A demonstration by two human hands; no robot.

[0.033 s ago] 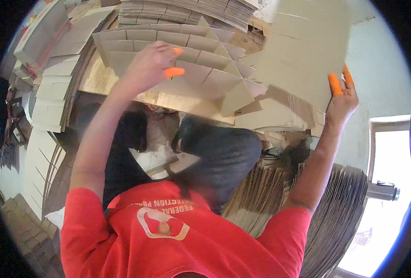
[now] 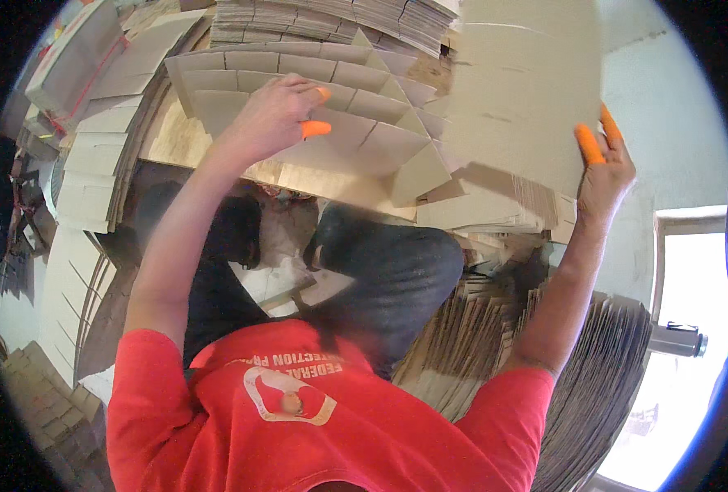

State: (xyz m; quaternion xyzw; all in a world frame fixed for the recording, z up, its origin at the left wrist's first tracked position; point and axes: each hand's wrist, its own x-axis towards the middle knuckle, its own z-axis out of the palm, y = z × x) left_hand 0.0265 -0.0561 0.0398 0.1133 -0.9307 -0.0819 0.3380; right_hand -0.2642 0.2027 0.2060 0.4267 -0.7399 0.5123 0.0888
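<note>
A cardboard divider grid of slotted strips crossing one another stands on a wooden board in front of me. My left hand is over the grid's near strips; its thumb and forefinger, in orange finger covers, are apart, and its other fingers are partly hidden. On the right, my right hand grips the lower right edge of a large cardboard sheet, raised beside the grid. Orange covers are on two of its fingers too. Short slits mark the sheet, whose top runs out of view.
Slotted cardboard pieces are stacked behind the grid. More flat sheets lie below the raised one. Cardboard stacks line the left side, and upright bundles fill the lower right. The board ends just beyond my knees.
My right hand and the cardboard sheet have shifted slightly left. My left hand has moved a little to the right over the grid.
</note>
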